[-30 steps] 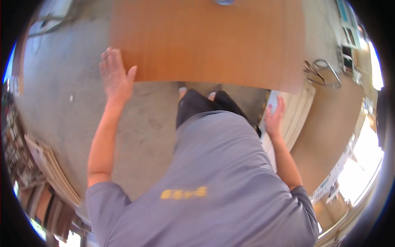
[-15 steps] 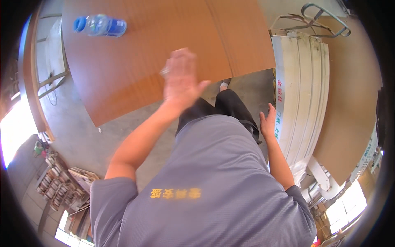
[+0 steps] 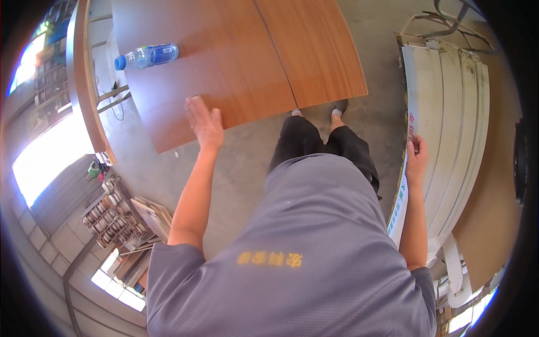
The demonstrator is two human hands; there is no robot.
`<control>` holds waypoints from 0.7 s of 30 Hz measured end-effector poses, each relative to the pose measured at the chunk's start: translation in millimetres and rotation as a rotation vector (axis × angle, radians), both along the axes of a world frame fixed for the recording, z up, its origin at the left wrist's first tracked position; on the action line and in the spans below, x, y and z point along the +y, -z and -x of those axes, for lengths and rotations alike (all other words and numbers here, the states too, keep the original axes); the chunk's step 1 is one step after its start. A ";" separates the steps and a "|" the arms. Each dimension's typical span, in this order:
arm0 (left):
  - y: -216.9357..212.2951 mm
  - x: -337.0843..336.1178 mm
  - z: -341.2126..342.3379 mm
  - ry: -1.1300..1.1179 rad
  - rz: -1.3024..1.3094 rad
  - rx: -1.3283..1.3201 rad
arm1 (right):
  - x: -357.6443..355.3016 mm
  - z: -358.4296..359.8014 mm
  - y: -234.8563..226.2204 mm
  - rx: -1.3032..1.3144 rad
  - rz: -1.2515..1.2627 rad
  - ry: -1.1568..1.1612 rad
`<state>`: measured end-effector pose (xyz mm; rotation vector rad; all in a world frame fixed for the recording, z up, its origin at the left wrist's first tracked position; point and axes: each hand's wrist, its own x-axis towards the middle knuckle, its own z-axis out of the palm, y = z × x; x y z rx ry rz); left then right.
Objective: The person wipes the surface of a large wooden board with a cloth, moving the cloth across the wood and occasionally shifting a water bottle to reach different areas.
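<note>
A wide brown wood panel (image 3: 236, 62) lies ahead, and a stack of white boards (image 3: 449, 129) stands at the right; the left hand (image 3: 205, 121) rests flat and open on the panel's near edge, while the right hand (image 3: 416, 160) grips the white stack's edge; a plastic bottle (image 3: 147, 56) lies far left on the panel, so any push should be slow and even

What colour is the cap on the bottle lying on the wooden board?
Blue. The cap sits on a clear plastic bottle with a blue label, seen in the head view.
</note>
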<state>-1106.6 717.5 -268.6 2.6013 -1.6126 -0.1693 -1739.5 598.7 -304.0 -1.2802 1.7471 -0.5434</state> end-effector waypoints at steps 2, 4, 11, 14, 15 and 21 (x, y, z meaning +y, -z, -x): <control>4.1 -6.0 -5.5 -0.188 0.072 -0.010 | -37.6 -64.3 -52.1 -0.045 0.059 -0.081; 5.8 -45.3 37.8 -0.166 0.048 -0.086 | -69.9 -124.1 -82.2 -0.142 0.085 -0.271; -37.5 -121.4 158.0 0.383 0.069 0.207 | -119.7 -288.5 -97.7 -0.079 0.203 -0.908; -5.3 -76.2 57.6 0.192 0.152 0.073 | -121.9 -326.9 -91.5 0.186 0.180 -1.164; 5.5 -59.6 16.9 0.133 0.269 0.045 | -124.0 -336.7 -89.6 0.204 0.172 -1.181; 23.5 -11.3 -113.2 -0.275 0.218 -0.137 | -120.4 -362.7 -103.1 0.304 0.094 -1.295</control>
